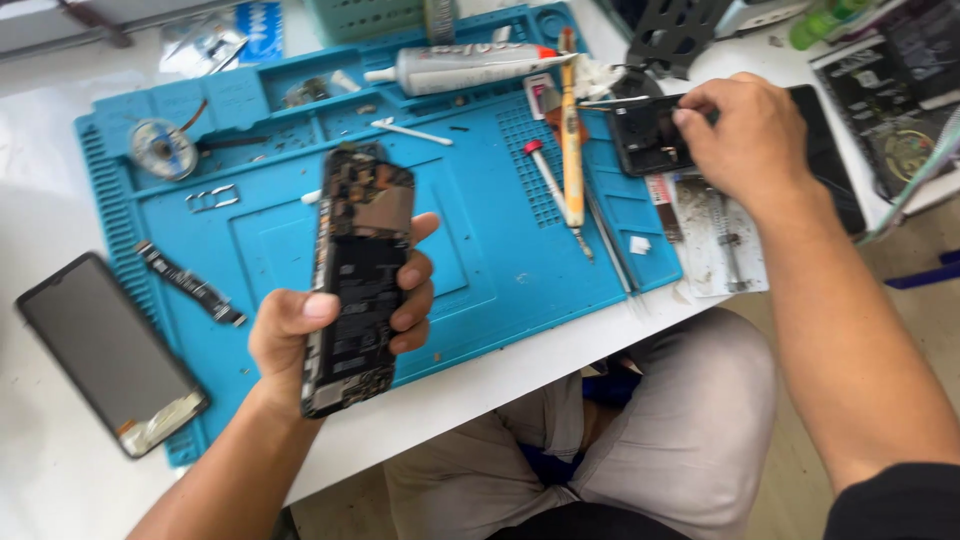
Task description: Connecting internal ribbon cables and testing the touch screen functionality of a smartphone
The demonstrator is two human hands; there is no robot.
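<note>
Two hands were busy at this moment. The left hand point(335, 320) held an opened smartphone point(358, 280) upright above the blue silicone repair mat point(470, 260), its back cover off, so that the battery and the boards faced the camera. The fingers point(415, 290) were closed around the right edge of the phone and the thumb pressed on the left edge, so the grip was on the frame only. This seemed a good way to hold it, because no finger pressed on the bare circuits.

The right hand point(755, 135) was at the far right of the counter, on a small black part point(648, 135) that lay at the corner of the mat; its fingers were curled down on it, but I could not tell whether they really pinched it.

To do the step well, I judged, the phone should be kept steady and low over the mat, and the small part lifted slowly, because a glue tube point(470, 68), tweezers point(572, 130) and a red-tipped screwdriver point(550, 180) lay just beside it. A loose screen point(110, 350) and a flex cable point(190, 283) rested at the left.
</note>
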